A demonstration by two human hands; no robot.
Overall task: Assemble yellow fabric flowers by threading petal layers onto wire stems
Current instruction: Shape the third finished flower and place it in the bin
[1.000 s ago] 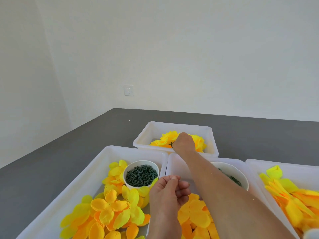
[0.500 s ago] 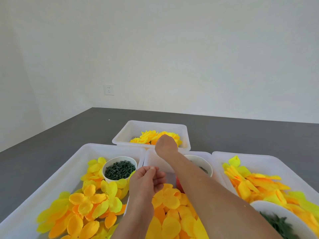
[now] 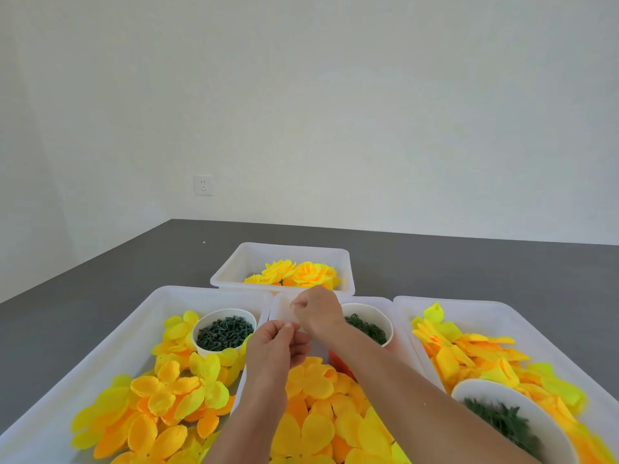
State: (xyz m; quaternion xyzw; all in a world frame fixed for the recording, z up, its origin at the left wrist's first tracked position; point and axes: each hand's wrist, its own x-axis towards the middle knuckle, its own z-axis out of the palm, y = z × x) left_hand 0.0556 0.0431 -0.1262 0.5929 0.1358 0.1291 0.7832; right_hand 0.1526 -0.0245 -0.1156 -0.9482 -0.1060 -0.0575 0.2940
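Finished yellow fabric flowers point(image 3: 298, 272) lie in a small white bin point(image 3: 234, 269) at the far side of the dark surface point(image 3: 100, 269). Nearer, the right hand point(image 3: 320, 313) and left hand point(image 3: 276, 346) hover close together over the middle tray point(image 3: 281, 306), fingers curled; whether they pinch anything cannot be told. Loose petal layers point(image 3: 167, 393) fill the left tray point(image 3: 140, 313), beside a cup of green pieces point(image 3: 224, 331)

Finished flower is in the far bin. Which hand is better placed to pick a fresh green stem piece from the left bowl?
Left, probably. The left hand hangs just right of the left bowl, holding nothing visible. The right hand sits farther right, nearer the middle bowl, and would have to cross over the left.
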